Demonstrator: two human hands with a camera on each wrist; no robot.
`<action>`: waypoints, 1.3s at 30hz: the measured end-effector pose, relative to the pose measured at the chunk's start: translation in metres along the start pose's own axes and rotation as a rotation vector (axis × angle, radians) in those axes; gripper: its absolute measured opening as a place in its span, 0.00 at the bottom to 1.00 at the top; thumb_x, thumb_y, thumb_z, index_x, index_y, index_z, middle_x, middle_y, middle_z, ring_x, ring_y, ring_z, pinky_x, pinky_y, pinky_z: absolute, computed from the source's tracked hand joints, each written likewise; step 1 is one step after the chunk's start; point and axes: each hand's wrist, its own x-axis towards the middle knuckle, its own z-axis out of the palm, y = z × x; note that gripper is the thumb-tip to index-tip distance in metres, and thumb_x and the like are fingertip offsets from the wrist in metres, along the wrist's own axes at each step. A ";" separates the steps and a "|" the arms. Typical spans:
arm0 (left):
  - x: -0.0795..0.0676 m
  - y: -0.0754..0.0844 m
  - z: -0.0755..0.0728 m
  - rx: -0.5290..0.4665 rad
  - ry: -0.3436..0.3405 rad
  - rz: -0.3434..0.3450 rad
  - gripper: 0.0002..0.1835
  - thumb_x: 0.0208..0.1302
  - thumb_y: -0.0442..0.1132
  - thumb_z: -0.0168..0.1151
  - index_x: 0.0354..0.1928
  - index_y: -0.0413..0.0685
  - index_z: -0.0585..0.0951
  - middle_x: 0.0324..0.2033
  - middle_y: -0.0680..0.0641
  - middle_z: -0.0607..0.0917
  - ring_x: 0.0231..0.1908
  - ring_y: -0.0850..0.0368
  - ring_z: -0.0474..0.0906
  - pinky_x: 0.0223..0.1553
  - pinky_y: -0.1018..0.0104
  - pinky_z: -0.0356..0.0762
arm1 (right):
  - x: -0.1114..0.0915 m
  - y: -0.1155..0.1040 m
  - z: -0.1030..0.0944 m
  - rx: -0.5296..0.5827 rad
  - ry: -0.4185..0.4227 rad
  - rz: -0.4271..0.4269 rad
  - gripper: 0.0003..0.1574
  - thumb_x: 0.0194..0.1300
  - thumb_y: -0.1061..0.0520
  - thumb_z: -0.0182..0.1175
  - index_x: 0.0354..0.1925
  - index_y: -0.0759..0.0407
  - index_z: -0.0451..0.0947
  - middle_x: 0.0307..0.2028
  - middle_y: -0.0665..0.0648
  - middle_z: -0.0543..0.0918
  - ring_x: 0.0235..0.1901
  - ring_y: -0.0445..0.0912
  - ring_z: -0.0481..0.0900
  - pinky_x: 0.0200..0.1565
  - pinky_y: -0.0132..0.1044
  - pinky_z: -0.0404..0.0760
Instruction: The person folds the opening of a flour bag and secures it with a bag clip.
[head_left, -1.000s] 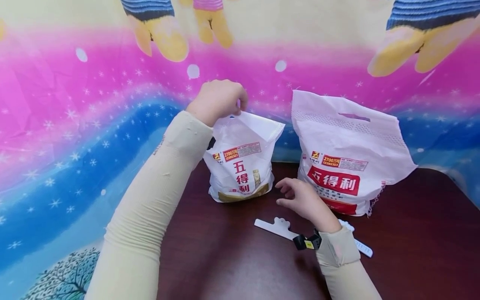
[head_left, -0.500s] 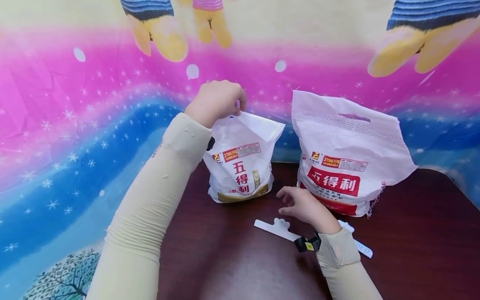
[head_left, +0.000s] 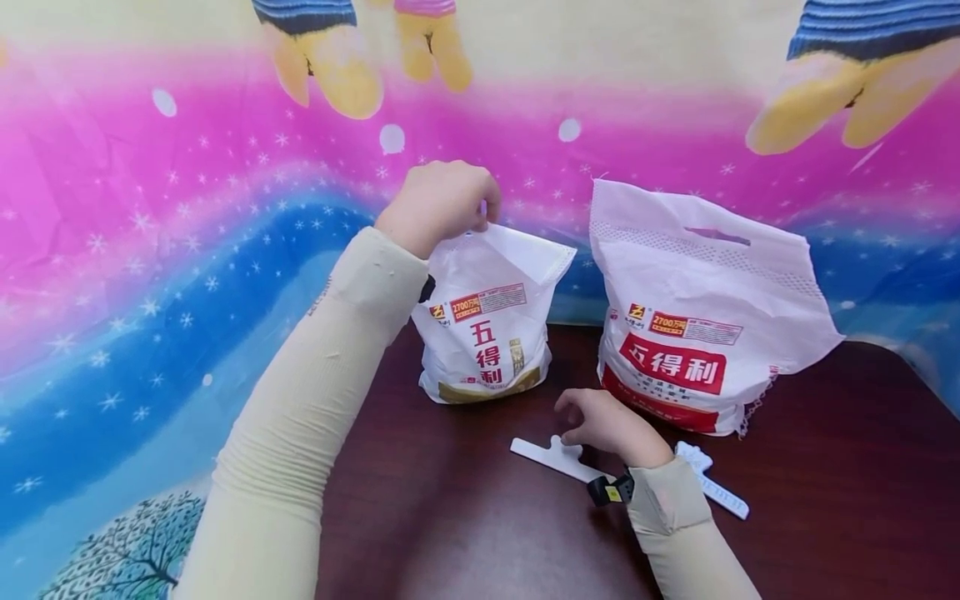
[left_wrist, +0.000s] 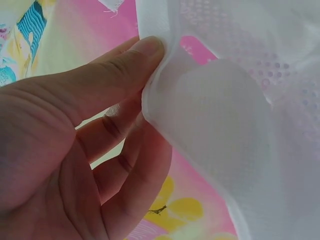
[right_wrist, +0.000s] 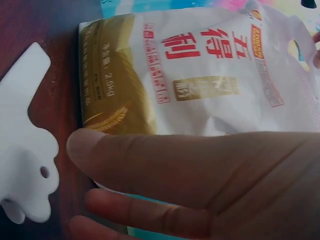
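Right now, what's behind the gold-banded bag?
Patterned backdrop shows past the gold-banded bag, above and to the right. The bag hides the tabletop directly behind it; whether anything stands there can't be seen.

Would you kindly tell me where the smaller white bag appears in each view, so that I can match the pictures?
Head: smaller white bag near the centre, its top pinched by the left hand.
Left wrist: its top fills much of the right half.
Right wrist: turned sideways, upper middle to right, gold band at left.
Shared landmark: the patterned backdrop.
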 end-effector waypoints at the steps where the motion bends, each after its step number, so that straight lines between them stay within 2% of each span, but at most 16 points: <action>1: 0.000 0.001 0.000 -0.001 0.002 0.001 0.12 0.67 0.37 0.69 0.51 0.54 0.87 0.49 0.49 0.84 0.47 0.52 0.75 0.50 0.55 0.79 | 0.000 0.001 0.001 -0.001 0.000 0.002 0.27 0.53 0.62 0.77 0.52 0.57 0.82 0.40 0.55 0.85 0.38 0.47 0.82 0.41 0.46 0.86; 15: 0.002 0.000 0.001 0.016 0.005 0.009 0.11 0.68 0.38 0.68 0.50 0.54 0.87 0.49 0.49 0.84 0.48 0.52 0.75 0.50 0.55 0.79 | 0.004 -0.001 0.015 -0.008 -0.072 0.046 0.26 0.50 0.65 0.77 0.49 0.54 0.83 0.38 0.53 0.83 0.36 0.48 0.79 0.39 0.45 0.85; 20: 0.002 0.000 0.001 0.029 0.003 0.009 0.11 0.68 0.37 0.67 0.50 0.54 0.87 0.49 0.48 0.84 0.48 0.51 0.75 0.50 0.54 0.79 | 0.006 0.000 0.018 -0.020 -0.079 0.031 0.22 0.52 0.67 0.76 0.46 0.55 0.84 0.36 0.53 0.83 0.34 0.48 0.78 0.37 0.43 0.84; 27: 0.003 0.001 0.001 0.019 0.002 0.003 0.11 0.68 0.37 0.66 0.50 0.54 0.87 0.49 0.48 0.84 0.47 0.51 0.75 0.49 0.54 0.80 | 0.006 0.001 0.019 -0.050 -0.094 0.052 0.14 0.54 0.65 0.75 0.38 0.54 0.85 0.32 0.52 0.82 0.30 0.48 0.77 0.34 0.41 0.83; 39: 0.004 0.000 0.001 0.025 -0.012 -0.002 0.11 0.68 0.38 0.67 0.51 0.54 0.87 0.50 0.48 0.84 0.49 0.51 0.76 0.52 0.52 0.79 | 0.004 -0.001 0.019 -0.045 -0.087 0.046 0.13 0.54 0.66 0.75 0.37 0.55 0.84 0.31 0.52 0.81 0.30 0.48 0.77 0.34 0.42 0.82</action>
